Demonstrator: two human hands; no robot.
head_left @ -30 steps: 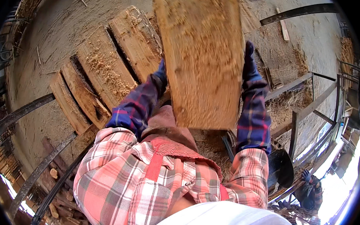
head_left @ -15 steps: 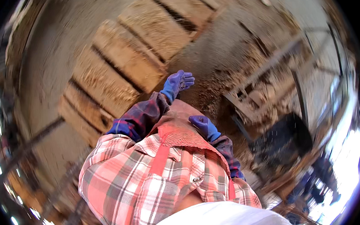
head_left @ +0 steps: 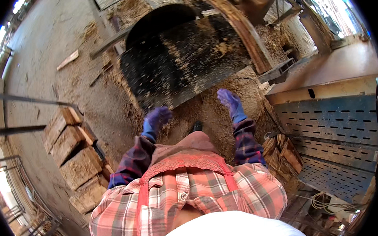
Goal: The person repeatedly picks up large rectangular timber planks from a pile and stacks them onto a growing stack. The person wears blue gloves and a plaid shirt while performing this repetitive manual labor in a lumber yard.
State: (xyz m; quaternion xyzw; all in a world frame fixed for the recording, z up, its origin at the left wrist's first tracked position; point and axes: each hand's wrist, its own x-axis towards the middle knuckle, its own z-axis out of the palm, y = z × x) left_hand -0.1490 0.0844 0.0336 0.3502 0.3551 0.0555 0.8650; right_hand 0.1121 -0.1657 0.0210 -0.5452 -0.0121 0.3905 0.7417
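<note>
Both my hands wear blue-purple work gloves and are held out in front of the red apron (head_left: 185, 155). My left hand (head_left: 157, 120) is slightly blurred, its fingers stretched out with nothing in them. My right hand (head_left: 230, 101) also has its fingers extended and holds nothing. Just beyond both hands lies a large dark panel (head_left: 152, 77) with a rounded far part, sprinkled with wood chips. From this view I cannot tell whether the left fingertips touch its near edge; they look apart from it.
Stacked wooden blocks (head_left: 81, 168) stand at the left. At the right is a machine with a brown top (head_left: 333, 66) and a slotted metal side (head_left: 327, 118). A curved timber (head_left: 239, 24) runs past the panel. Sawdust covers the floor (head_left: 105, 97); coiled cord (head_left: 326, 202) lies lower right.
My view has turned to the right, so the wooden blocks now sit at the left and the dark panel is straight ahead. My hands have moved farther apart, the right one reaching forward.
</note>
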